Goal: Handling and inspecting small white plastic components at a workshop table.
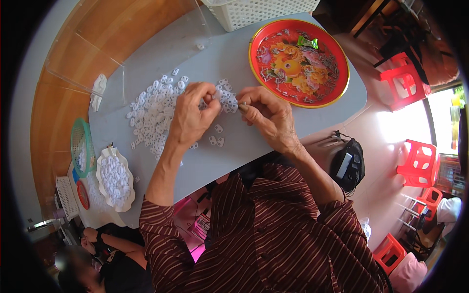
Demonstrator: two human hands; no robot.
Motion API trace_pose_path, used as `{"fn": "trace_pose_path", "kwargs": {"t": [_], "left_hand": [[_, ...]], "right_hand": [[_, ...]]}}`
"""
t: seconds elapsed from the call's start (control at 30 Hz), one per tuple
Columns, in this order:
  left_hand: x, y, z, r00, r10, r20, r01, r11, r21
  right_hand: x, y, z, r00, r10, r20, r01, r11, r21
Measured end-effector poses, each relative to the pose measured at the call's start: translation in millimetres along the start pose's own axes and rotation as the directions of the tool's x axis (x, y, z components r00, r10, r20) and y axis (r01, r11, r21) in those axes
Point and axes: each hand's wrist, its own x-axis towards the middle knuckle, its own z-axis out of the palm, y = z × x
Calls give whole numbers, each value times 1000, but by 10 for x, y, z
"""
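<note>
My left hand (193, 115) is closed in a pinch above the table, its thumb and forefinger together; whatever lies between them is too small to make out. Facing it, my right hand (271, 119) also pinches, its fingertips at the edge of a small cluster of white plastic pieces (227, 100). What it grips is not clear. Left of and behind my left hand spreads a large heap of small white plastic pieces with holes (155, 110). Several loose ones lie nearer me. A round red floral tray (254, 58) with a gold rim, beyond my right hand, holds scattered small metal pins (278, 75).
A green wrapper (308, 42) lies in the tray. A white perforated basket (259, 13) stands behind. Leftward are a scalloped dish (128, 195) of white pieces and a green basket (76, 146). Another person (117, 256) sits lower left. Red stools (418, 163) and a black bag (354, 171) are right.
</note>
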Motion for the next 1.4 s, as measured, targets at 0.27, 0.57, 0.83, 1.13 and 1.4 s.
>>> {"fn": "trace_pose_path", "kwargs": {"t": [0.27, 0.57, 0.83, 1.13, 1.4], "left_hand": [[-160, 335, 136, 952, -258, 163, 304, 754, -582], [-184, 394, 92, 953, -270, 137, 302, 812, -500], [-187, 268, 137, 907, -376, 192, 387, 561, -731], [-151, 339, 143, 911, -393, 128, 342, 544, -766], [-141, 362, 193, 886, -434, 162, 366, 440, -820]], "right_hand": [[18, 52, 8, 994, -109, -7, 109, 986, 129], [18, 8, -5, 994, -77, 74, 72, 995, 65], [1, 1, -13, 994, -102, -48, 106, 991, 83], [-33, -44, -9, 998, -8, -67, 13, 996, 84], [-21, -16, -18, 997, 0, -76, 7, 995, 98]]}}
